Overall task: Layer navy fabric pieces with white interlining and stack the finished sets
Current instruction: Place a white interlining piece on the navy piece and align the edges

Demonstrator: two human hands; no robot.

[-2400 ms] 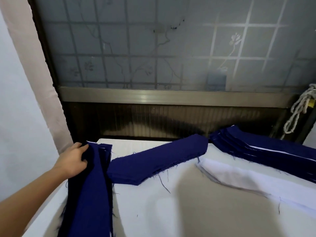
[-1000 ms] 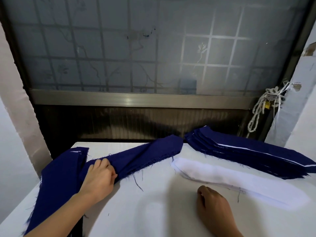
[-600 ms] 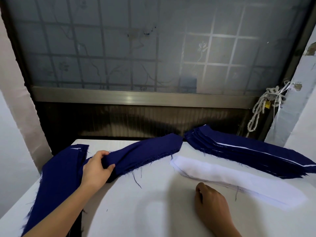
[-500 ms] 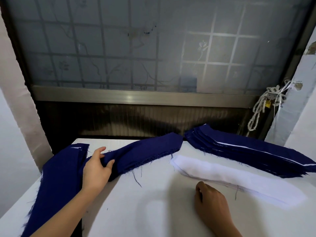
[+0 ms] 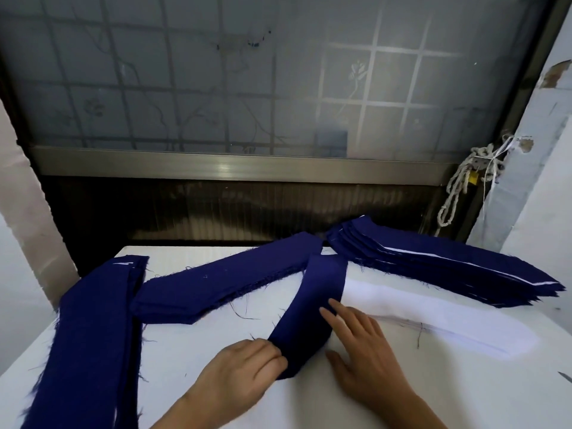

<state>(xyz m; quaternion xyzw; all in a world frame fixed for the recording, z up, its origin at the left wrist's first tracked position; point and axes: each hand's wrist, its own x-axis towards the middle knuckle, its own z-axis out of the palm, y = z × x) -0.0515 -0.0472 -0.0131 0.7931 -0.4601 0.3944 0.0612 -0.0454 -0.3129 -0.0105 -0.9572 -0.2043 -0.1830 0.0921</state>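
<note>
Lower centre: the left hand (image 5: pixel 244 366) pinches the navy strip (image 5: pixel 320 292) at its near end with curled fingers; the right hand (image 5: pixel 366 348) lays straight fingers on its right edge.

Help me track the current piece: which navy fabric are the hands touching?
The single navy strip across the left end of the white interlining: left hand grips its near end, right hand rests on it; the navy stacks lie untouched.

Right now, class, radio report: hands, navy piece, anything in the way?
Left hand pinches near end of navy piece; right hand flat, fingers on it. Piece askew over end of white interlining. Stray threads alongside.
</note>
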